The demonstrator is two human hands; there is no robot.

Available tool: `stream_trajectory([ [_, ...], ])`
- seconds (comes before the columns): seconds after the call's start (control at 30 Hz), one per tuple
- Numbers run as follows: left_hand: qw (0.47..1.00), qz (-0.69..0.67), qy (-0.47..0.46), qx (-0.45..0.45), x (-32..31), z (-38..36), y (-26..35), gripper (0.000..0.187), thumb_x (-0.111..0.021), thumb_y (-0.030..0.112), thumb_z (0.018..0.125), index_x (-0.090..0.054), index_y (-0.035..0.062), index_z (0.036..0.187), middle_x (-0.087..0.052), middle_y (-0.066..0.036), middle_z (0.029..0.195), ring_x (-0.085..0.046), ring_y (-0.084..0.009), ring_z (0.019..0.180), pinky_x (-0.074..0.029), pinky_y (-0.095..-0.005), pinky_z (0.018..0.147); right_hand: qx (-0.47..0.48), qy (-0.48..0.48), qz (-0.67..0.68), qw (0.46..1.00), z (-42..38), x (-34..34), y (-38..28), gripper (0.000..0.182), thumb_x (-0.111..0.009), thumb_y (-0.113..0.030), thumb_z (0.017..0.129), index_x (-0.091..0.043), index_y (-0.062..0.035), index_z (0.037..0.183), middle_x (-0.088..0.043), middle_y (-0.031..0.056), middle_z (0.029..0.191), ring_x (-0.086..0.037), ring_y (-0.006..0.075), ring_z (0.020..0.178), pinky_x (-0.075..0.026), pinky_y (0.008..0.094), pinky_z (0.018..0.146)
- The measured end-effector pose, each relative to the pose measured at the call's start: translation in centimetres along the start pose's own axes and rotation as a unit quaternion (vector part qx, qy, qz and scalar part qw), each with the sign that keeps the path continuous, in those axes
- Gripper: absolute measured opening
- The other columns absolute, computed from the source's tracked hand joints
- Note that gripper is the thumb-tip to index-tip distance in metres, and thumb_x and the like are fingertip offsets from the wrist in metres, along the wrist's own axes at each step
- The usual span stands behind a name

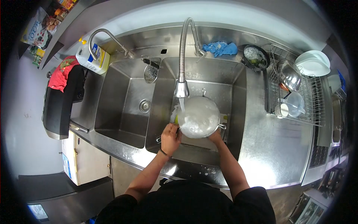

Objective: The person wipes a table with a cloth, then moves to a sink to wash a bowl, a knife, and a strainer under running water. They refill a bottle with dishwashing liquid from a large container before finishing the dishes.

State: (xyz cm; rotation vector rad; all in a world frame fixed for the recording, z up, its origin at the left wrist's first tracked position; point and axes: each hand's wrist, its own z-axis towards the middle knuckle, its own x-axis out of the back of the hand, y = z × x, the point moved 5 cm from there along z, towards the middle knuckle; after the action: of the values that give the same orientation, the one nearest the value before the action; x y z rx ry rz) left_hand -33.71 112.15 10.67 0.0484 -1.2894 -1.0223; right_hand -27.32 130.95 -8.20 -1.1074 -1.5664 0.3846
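Note:
A large round mesh strainer (199, 115), wet and foamy, is held over the right sink basin under the running faucet (182, 89). Wire loops stick out from its rim at the top and lower right. My left hand (171, 138) is closed at the strainer's lower left edge. Something yellow-green (176, 118) shows just above those fingers; I cannot make out what it is. My right hand (215, 137) grips the lower right edge, its fingers mostly hidden beneath the strainer. Partly covered items lie in the basin below.
Beside the right basin (238, 93) is the left basin (123, 100), with a small strainer (150, 72) at the divider. Along the back are a yellow-liquid jug (93, 56), a blue cloth (220, 48) and a soapy black pan (256, 58). A dish rack (317, 100) stands right.

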Motion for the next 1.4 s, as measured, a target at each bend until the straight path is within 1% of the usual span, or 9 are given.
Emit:
stream_trajectory([
  [0.1, 1.000, 0.013, -0.009, -0.024, 0.5, 0.1, 1.3, 0.023, -0.062, -0.003, 0.063, -0.055, 0.0004, 0.085, -0.054, -0.013, 0.081, -0.055, -0.0326, 0.076, -0.045, -0.0397, 0.065, 0.173, 0.157, 0.204, 0.951, -1.5, 1.0, -0.6, 0.043, -0.054, -0.029, 0.078, -0.053, -0.0058, 0.115, -0.059, 0.0179, 0.108, -0.056, 0.0361, 0.100, -0.043, 0.0430, 0.088],
  [0.27, 0.998, 0.038, 0.002, -0.043, 0.5, 0.4, 2.0, 0.020, -0.065, 0.002, 0.066, -0.057, 0.0033, 0.084, -0.054, -0.010, 0.079, -0.055, -0.0287, 0.074, -0.044, -0.0384, 0.065, 0.080, 0.065, 0.065, 0.993, 0.5, -1.0, 1.4, 0.047, -0.055, -0.029, 0.077, -0.051, -0.0060, 0.118, -0.059, 0.0183, 0.108, -0.056, 0.0365, 0.100, -0.043, 0.0430, 0.089],
  [0.53, 0.997, 0.071, 0.006, -0.012, 1.1, 0.4, 1.0, 0.019, -0.062, 0.005, 0.071, -0.055, 0.0007, 0.089, -0.053, -0.012, 0.083, -0.053, -0.0304, 0.077, -0.042, -0.0400, 0.066, 0.067, 0.006, 0.005, 0.998, 1.4, -2.0, 2.4, 0.052, -0.056, -0.028, 0.076, -0.047, -0.0063, 0.122, -0.059, 0.0189, 0.109, -0.055, 0.0370, 0.101, -0.042, 0.0431, 0.089],
  [0.63, 0.994, 0.107, 0.018, -0.003, 1.7, -0.1, -0.8, 0.018, -0.060, 0.004, 0.074, -0.054, -0.0002, 0.090, -0.052, -0.014, 0.085, -0.052, -0.0315, 0.077, -0.042, -0.0407, 0.066, -0.052, 0.040, -0.015, 0.998, 0.9, -0.6, 1.7, 0.060, -0.059, -0.029, 0.073, -0.042, -0.0066, 0.127, -0.058, 0.0210, 0.108, -0.055, 0.0382, 0.101, -0.042, 0.0430, 0.090],
  [0.7, 0.994, 0.106, 0.024, 0.007, 2.6, -0.1, -1.7, 0.014, -0.057, 0.003, 0.076, -0.053, -0.0005, 0.089, -0.051, -0.015, 0.084, -0.051, -0.0335, 0.077, -0.041, -0.0422, 0.067, -0.106, -0.023, 0.015, 0.994, 0.2, 0.9, -0.2, 0.059, -0.061, -0.028, 0.072, -0.045, -0.0010, 0.123, -0.054, 0.0222, 0.114, -0.049, 0.0358, 0.110, -0.038, 0.0399, 0.095],
  [0.93, 0.973, 0.204, 0.076, 0.078, 5.7, 0.0, -7.7, 0.008, -0.054, 0.007, 0.078, -0.052, 0.0009, 0.082, -0.052, -0.016, 0.082, -0.052, -0.0356, 0.076, -0.042, -0.0437, 0.066, -0.097, -0.030, 0.015, 0.995, -0.2, 1.1, -1.1, 0.061, -0.061, -0.027, 0.071, -0.044, -0.0015, 0.123, -0.054, 0.0243, 0.112, -0.050, 0.0377, 0.108, -0.038, 0.0407, 0.094],
  [1.1, 0.940, 0.304, -0.119, 0.101, 4.0, -1.3, -10.3, 0.013, -0.052, 0.017, 0.082, -0.055, 0.0046, 0.080, -0.057, -0.013, 0.076, -0.057, -0.0333, 0.072, -0.046, -0.0434, 0.063, -0.087, 0.009, 0.051, 0.995, -0.3, 1.3, -0.9, 0.054, -0.061, -0.021, 0.071, -0.048, -0.0079, 0.122, -0.057, 0.0203, 0.110, -0.053, 0.0352, 0.105, -0.041, 0.0412, 0.090],
  [1.23, 0.958, 0.268, -0.023, 0.102, 4.5, -2.2, -8.8, 0.011, -0.052, 0.016, 0.081, -0.054, 0.0056, 0.078, -0.058, -0.013, 0.075, -0.058, -0.0321, 0.074, -0.047, -0.0425, 0.064, -0.099, 0.018, 0.055, 0.993, -0.3, 1.2, -0.5, 0.054, -0.060, -0.019, 0.070, -0.047, -0.0066, 0.122, -0.057, 0.0208, 0.110, -0.053, 0.0355, 0.105, -0.041, 0.0406, 0.090],
  [1.4, 0.938, 0.276, -0.105, 0.180, 4.5, -2.1, -9.5, 0.010, -0.053, 0.015, 0.081, -0.053, 0.0057, 0.076, -0.057, -0.013, 0.075, -0.058, -0.0324, 0.073, -0.047, -0.0428, 0.063, -0.074, 0.020, 0.057, 0.995, -0.4, 1.6, -1.4, 0.055, -0.059, -0.017, 0.069, -0.048, -0.0041, 0.121, -0.057, 0.0210, 0.110, -0.053, 0.0353, 0.105, -0.041, 0.0394, 0.090],
])
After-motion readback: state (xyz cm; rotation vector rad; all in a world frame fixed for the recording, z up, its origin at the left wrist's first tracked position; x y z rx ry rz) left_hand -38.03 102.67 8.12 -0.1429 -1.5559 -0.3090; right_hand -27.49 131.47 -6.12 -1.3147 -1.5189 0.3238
